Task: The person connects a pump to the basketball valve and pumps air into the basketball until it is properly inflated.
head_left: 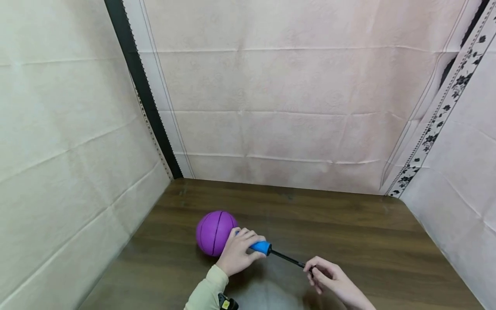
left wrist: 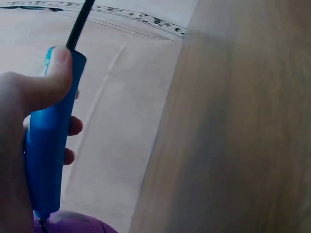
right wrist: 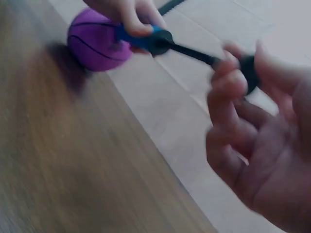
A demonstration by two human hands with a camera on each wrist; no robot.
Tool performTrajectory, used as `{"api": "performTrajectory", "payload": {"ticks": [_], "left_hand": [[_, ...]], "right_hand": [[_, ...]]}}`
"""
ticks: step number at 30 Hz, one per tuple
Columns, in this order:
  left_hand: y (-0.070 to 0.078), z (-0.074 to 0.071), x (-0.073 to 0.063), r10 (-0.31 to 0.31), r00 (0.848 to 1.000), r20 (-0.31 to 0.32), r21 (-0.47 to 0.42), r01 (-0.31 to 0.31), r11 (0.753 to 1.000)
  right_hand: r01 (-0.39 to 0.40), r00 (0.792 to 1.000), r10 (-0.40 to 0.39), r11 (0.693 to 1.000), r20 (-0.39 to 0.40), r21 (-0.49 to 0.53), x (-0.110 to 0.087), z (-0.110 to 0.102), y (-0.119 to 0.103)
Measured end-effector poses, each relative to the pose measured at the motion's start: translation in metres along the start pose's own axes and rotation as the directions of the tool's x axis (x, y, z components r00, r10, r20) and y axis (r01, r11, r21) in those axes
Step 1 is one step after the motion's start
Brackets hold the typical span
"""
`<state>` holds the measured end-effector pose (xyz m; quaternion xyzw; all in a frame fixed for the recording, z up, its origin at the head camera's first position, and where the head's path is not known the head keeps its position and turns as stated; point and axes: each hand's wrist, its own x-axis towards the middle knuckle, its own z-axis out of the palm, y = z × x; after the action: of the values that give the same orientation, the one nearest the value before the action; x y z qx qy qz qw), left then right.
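Observation:
A purple ball [head_left: 215, 233] with black seam lines sits on the wooden table. My left hand [head_left: 241, 251] grips the blue barrel of a hand pump [left wrist: 48, 150], thumb along its upper end. In the left wrist view the pump's narrow tip meets the ball; how deep it goes is hidden. The black rod [head_left: 288, 258] is drawn well out of the barrel toward the right. At its far end, my right hand [right wrist: 252, 131] pinches the black handle [right wrist: 249, 75] between thumb and fingers, the other fingers loosely bent.
Brown wood-grain table [head_left: 341, 224] lies under both hands. Pale creased cloth [head_left: 279, 94] hangs behind it and on both sides, with a flowered border [head_left: 434, 133] at the right corner and a black strip [head_left: 143, 86] at the left.

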<state>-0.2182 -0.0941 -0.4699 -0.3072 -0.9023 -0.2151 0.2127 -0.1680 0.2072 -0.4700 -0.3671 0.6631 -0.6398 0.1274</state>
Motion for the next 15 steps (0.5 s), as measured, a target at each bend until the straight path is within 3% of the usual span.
{"api": "performTrajectory", "payload": {"ticks": [4, 9, 15], "left_hand": [[0.009, 0.008, 0.005, 0.005, 0.999, 0.046, 0.028, -0.006, 1.0], [0.023, 0.022, 0.008, 0.049, 0.996, 0.079, 0.086, -0.056, 0.995], [0.022, 0.025, 0.005, 0.072, 0.995, 0.074, 0.004, -0.073, 0.997]], "right_hand": [[-0.01, 0.997, 0.012, 1.0, -0.076, 0.02, 0.014, 0.013, 0.007], [-0.047, 0.992, 0.046, 0.999, -0.117, -0.002, 0.032, 0.03, 0.019], [-0.063, 0.991, 0.056, 0.996, -0.12, -0.062, 0.032, 0.027, 0.015]]}}
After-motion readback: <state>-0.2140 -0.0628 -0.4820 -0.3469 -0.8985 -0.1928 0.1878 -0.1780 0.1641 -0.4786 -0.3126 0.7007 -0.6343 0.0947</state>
